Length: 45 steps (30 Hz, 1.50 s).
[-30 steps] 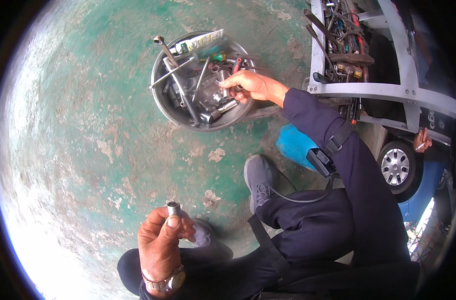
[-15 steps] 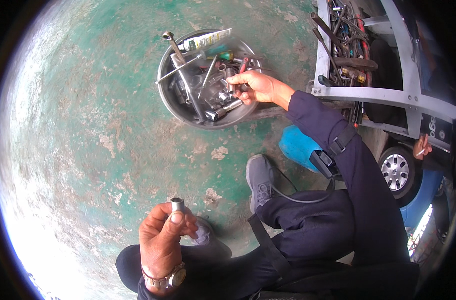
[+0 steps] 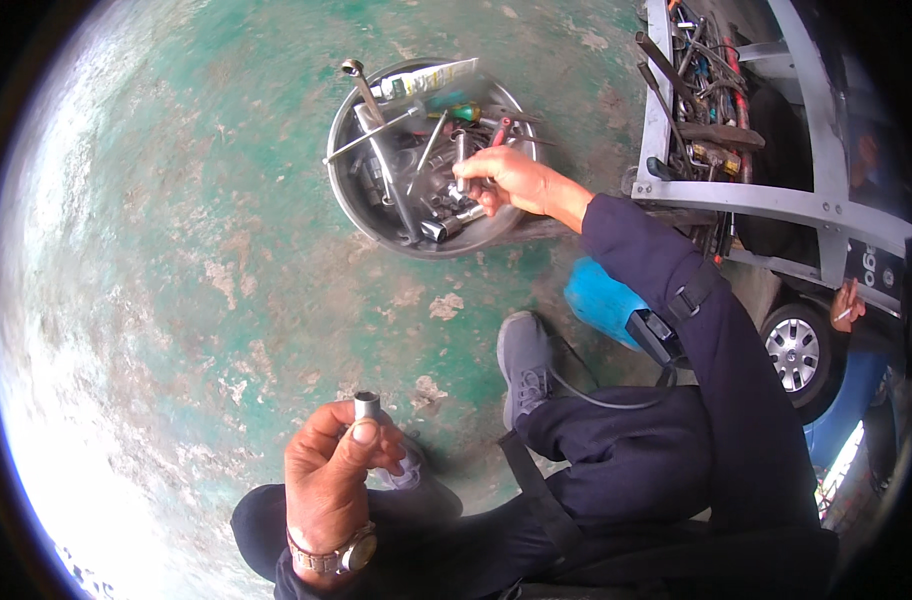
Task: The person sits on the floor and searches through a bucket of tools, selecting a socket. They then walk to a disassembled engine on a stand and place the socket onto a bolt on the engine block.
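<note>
Socket (image 3: 367, 405) sits pinched in the left hand (image 3: 328, 478), well apart from the near edge of the basin (image 3: 373, 229). The right hand (image 3: 521, 182), clamped on a metal cylinder (image 3: 463, 158) over the basin's right half, shows it more clearly than a second ago; both hands are occupied.

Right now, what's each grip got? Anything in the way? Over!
Left grip: silver socket, upright. Right grip: deep socket over metal basin. Red-handled tool close by.

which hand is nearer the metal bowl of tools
Right: the right hand is over the metal bowl, pinching a silver cylinder; the left hand is well away, below the bowl in the picture, holding a socket.
</note>
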Each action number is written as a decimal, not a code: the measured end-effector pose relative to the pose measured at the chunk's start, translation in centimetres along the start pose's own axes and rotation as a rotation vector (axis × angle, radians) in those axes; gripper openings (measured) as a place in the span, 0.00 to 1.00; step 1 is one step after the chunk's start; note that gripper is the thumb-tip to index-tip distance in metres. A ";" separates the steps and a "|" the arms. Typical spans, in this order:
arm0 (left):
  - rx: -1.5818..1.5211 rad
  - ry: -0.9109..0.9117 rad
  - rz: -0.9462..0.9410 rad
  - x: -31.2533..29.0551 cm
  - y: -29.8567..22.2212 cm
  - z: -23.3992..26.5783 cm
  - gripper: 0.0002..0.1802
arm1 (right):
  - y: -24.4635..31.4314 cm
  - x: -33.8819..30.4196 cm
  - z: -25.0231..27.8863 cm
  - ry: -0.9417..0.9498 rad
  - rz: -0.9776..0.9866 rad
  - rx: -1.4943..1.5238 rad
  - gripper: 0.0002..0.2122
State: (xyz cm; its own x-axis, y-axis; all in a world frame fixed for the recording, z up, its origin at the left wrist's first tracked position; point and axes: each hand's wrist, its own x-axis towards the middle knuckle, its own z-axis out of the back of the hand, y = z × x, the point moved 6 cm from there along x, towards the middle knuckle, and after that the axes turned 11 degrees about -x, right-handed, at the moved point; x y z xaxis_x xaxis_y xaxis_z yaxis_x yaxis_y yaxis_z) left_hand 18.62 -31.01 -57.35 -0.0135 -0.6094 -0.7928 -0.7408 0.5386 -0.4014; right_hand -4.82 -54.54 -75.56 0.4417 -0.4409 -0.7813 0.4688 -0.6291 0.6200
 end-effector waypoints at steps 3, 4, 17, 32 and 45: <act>-0.004 -0.009 0.002 0.0 0.0 0.0 0.10 | 2.4 -0.4 -0.5 -0.255 0.377 -0.561 0.11; -0.007 -0.014 0.002 0.0 0.0 0.0 0.11 | 3.3 -1.3 -1.2 -0.377 0.562 -0.792 0.10; -0.015 -0.003 -0.005 -0.3 0.1 0.0 0.10 | 4.4 -3.8 -3.3 -0.378 0.984 -1.230 0.10; -0.018 0.023 -0.027 -0.6 0.1 0.4 0.11 | 5.0 -3.7 4.2 -0.849 0.416 -1.281 0.14; -0.014 0.028 -0.027 -0.3 0.1 0.7 0.11 | 8.0 -2.6 2.5 -0.822 0.675 -1.504 0.07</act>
State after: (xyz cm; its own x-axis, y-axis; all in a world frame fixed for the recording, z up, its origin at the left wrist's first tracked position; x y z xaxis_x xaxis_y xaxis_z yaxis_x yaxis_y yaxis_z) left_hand 19.02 -30.34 -57.49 -0.0120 -0.6394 -0.7688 -0.7506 0.5137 -0.4156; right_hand -4.15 -60.02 -68.77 0.5982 -0.7998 0.0501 0.8012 0.5979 -0.0237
